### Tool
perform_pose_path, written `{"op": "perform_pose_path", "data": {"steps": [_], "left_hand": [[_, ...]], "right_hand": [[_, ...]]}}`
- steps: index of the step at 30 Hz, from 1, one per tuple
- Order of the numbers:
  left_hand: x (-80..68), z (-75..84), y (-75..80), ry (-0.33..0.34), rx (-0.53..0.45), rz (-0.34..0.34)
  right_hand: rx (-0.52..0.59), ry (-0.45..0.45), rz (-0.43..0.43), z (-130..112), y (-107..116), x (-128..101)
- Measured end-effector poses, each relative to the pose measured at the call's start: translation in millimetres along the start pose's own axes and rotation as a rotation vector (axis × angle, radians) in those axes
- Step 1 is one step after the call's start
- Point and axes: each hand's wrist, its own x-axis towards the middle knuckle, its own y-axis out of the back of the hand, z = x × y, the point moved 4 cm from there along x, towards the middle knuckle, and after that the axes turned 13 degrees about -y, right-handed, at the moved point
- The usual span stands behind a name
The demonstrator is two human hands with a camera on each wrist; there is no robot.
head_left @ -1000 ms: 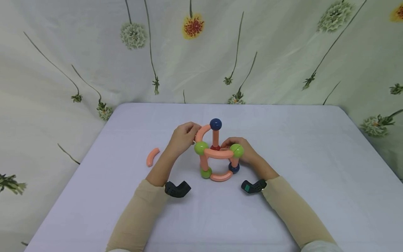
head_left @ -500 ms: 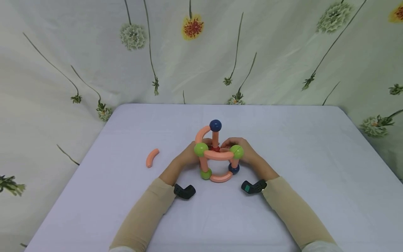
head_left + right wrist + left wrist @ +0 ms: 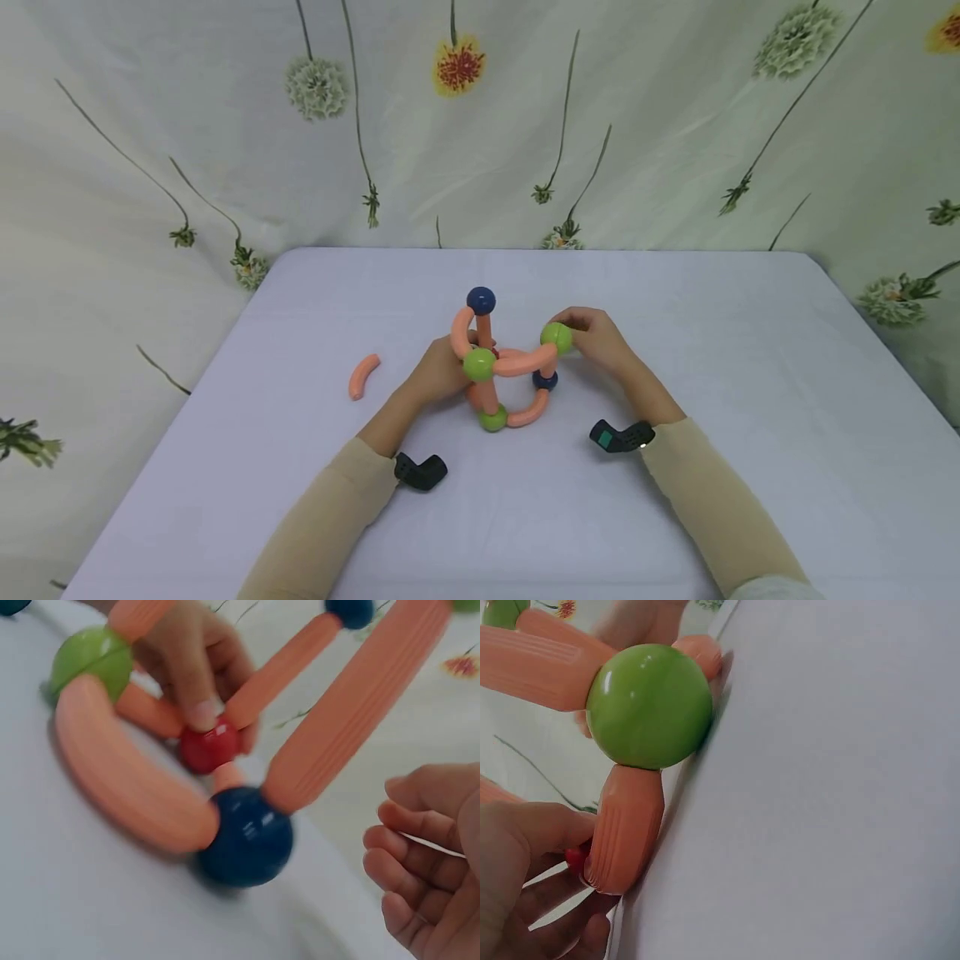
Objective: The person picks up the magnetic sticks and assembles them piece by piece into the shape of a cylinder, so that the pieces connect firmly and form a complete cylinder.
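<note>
Orange-rod and ball toy frame (image 3: 504, 367) tilted mid-table, held by both hands.
Left hand (image 3: 438, 372) grips inner rods by red ball (image 3: 208, 747); right hand (image 3: 600, 340) pinches upper green ball (image 3: 556, 337). Loose curved orange rod (image 3: 363, 375) lies well left.

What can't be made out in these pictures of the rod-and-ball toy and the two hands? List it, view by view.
- Head view: the left hand's fingers, hidden behind the toy.
- Head view: the red ball, hidden by rods and hand.
- Left wrist view: the toy's top and the fingers, cut off by the edges.
- Right wrist view: motion blur over the red ball; the right hand is cut off at the edge, so any contact with the upper green ball is unclear.
</note>
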Motion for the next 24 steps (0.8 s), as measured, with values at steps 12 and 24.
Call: {"op": "perform_pose_path", "data": {"steps": [12, 24], "left_hand": [[-32.9, 11.0, 8.7, 0.179, 0.094, 0.098], [-42.0, 26.5, 2.2, 0.209, 0.05, 0.09]], "right_hand": [[0.16, 0.053, 0.157, -52.7, 17.1, -47.7], [0.177, -0.048, 0.036, -66.2, -11.4, -89.0]]}}
